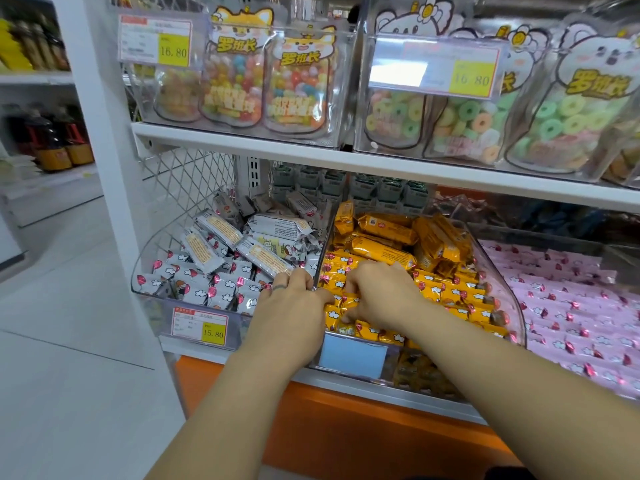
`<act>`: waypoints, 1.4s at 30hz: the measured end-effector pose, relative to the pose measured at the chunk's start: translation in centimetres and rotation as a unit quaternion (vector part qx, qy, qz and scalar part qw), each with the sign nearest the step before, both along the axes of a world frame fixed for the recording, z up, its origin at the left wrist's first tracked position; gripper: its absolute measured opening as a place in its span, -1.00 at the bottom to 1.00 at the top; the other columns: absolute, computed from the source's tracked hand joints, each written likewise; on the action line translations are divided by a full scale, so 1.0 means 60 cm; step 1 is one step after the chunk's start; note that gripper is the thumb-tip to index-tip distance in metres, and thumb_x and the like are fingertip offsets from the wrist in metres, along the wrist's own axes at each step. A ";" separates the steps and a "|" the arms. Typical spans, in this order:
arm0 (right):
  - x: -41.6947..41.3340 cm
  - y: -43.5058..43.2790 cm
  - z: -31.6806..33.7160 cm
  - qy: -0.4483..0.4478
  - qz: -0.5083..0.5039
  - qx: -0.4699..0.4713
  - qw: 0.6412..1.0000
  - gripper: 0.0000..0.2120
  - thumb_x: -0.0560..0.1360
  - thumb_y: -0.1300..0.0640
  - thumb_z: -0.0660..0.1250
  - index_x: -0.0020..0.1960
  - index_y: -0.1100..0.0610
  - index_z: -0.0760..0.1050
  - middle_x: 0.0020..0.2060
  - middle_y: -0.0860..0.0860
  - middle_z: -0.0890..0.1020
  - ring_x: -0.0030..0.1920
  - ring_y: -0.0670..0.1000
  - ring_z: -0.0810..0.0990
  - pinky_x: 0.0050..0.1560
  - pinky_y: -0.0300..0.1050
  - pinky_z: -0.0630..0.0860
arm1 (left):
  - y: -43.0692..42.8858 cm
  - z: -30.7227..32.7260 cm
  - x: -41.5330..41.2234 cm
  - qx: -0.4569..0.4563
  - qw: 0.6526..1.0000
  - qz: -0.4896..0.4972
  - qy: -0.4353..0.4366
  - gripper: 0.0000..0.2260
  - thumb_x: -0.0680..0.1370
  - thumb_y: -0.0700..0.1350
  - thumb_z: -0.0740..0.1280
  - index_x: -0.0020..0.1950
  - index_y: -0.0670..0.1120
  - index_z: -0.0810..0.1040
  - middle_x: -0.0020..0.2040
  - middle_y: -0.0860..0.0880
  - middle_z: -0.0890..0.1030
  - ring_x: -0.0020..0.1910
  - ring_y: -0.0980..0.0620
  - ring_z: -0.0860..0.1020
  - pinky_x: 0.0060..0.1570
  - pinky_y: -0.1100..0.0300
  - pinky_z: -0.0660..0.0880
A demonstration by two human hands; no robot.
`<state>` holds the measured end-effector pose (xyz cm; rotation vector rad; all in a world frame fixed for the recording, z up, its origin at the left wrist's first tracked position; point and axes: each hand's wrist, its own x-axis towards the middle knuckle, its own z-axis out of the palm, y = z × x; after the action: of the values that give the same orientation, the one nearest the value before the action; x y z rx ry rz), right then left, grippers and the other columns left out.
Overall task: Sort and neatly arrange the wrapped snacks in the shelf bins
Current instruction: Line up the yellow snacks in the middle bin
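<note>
The snacks in the middle bin (498, 289) have yellow-orange wrappers (384, 252) with small white clouds and red balloons. Left of this bin, the wrappers (194, 289) are grey-white with the same clouds and balloons, and right of it the wrappers (568, 306) are pink. Under the bin the shelf base (346, 427) is orange, and the price tags (200, 327) are red and yellow.

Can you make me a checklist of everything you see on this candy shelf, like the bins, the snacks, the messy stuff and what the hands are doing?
Surface: white lower shelf holding clear bins.
Job's things: yellow snacks in the middle bin; silver snacks in the left bin; pink snacks on the right.
Clutter: long silver packs and long yellow packs piled loosely at the back.
Hands: left hand on the divider between the bins; right hand with fingers down among the yellow snacks.
Cables: nothing seen.
Surroundings: candy bags above, price tag, bottles at left.
</note>
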<state>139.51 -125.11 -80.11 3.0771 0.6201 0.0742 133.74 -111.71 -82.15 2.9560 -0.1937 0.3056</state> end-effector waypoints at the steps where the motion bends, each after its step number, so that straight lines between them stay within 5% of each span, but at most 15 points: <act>1: 0.001 -0.002 0.003 0.006 -0.004 -0.007 1.000 -0.72 0.36 -0.13 0.45 -0.09 0.01 0.50 -0.15 -0.07 0.50 -0.07 0.02 0.44 0.16 0.02 0.29 | 0.000 0.000 0.000 -0.002 1.000 0.000 -0.001 -0.66 0.61 -0.08 0.17 0.38 0.17 0.37 0.27 -0.04 0.27 0.30 -0.07 0.24 0.25 0.05 0.28; 9: 0.008 -0.035 0.018 0.052 0.037 0.047 0.997 -0.80 0.53 -0.12 0.25 -0.10 -0.06 0.60 -0.23 -0.21 0.55 -0.05 -0.10 0.46 0.16 0.03 0.27 | 0.001 -0.001 0.003 -0.015 1.000 -0.005 -0.004 -0.67 0.62 -0.06 0.15 0.37 0.18 0.37 0.28 -0.02 0.28 0.30 -0.05 0.24 0.24 0.07 0.29; 13: 0.031 -0.079 0.016 -0.094 -0.047 0.224 0.969 -0.72 0.54 0.05 0.26 0.25 -0.01 0.50 0.17 0.01 0.55 0.22 0.06 0.47 0.26 0.11 0.41 | 0.003 0.003 0.004 -0.017 1.000 -0.009 0.003 -0.66 0.62 -0.07 0.16 0.38 0.19 0.37 0.30 -0.03 0.28 0.31 -0.05 0.23 0.25 0.07 0.28; 20: 0.053 -0.089 -0.001 -0.136 -0.094 -0.009 0.986 -0.67 0.55 0.20 0.21 0.31 0.12 0.39 0.09 0.15 0.57 0.14 0.17 0.49 0.10 0.01 0.44 | 0.004 0.003 0.007 -0.014 1.000 -0.008 0.013 -0.68 0.63 -0.04 0.14 0.37 0.19 0.37 0.28 -0.03 0.29 0.29 -0.06 0.25 0.25 0.06 0.29; 24: 0.056 -0.095 0.006 -0.172 -0.088 0.023 0.981 -0.67 0.53 0.11 0.28 0.29 0.05 0.43 0.09 0.07 0.60 0.10 0.11 0.55 0.09 0.00 0.50 | 0.006 0.004 0.006 -0.019 1.000 -0.013 0.017 -0.68 0.63 -0.01 0.14 0.37 0.21 0.36 0.30 -0.01 0.29 0.31 -0.04 0.24 0.27 0.06 0.27; 29: 0.032 -0.104 0.036 -0.121 -0.059 0.234 0.963 -0.64 0.56 0.11 0.23 0.35 0.09 0.37 0.13 0.06 0.57 -0.05 0.05 0.59 -0.02 0.02 0.57 | 0.008 0.005 0.007 -0.021 1.000 -0.016 0.017 -0.69 0.62 0.01 0.15 0.37 0.21 0.37 0.30 0.00 0.30 0.30 -0.03 0.25 0.27 0.07 0.27; 31: 0.015 -0.103 0.046 -0.046 -0.071 0.356 0.931 -0.69 0.60 0.12 0.16 0.33 0.10 0.37 0.10 0.03 0.54 -0.18 -0.05 0.56 -0.16 -0.12 0.53 | 0.007 0.006 0.008 -0.019 0.999 -0.014 0.021 -0.69 0.62 0.01 0.14 0.36 0.21 0.37 0.30 -0.01 0.30 0.30 -0.03 0.25 0.26 0.07 0.27; 34: -0.006 -0.105 0.047 0.036 -0.085 0.490 0.867 -0.76 0.61 0.10 0.12 0.25 0.08 0.42 0.05 0.05 0.57 -0.29 -0.05 0.61 -0.11 -0.09 0.54 | 0.005 0.007 0.007 -0.013 1.000 -0.013 0.026 -0.69 0.62 0.02 0.14 0.36 0.21 0.37 0.33 -0.01 0.30 0.32 -0.04 0.24 0.28 0.06 0.27; 42: -0.038 -0.111 0.059 0.017 -0.061 0.566 0.822 -0.68 0.48 -0.05 0.32 0.20 -0.02 0.42 -0.11 -0.07 0.61 -0.26 -0.19 0.57 -0.14 -0.21 0.47 | 0.006 0.007 0.002 -0.010 0.999 -0.013 0.028 -0.70 0.62 0.04 0.13 0.35 0.22 0.38 0.35 0.00 0.31 0.34 -0.04 0.22 0.28 0.06 0.26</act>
<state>137.21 -131.76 -76.59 4.2530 0.4660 0.5937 133.86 -111.35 -81.73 2.9362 -0.2216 0.2198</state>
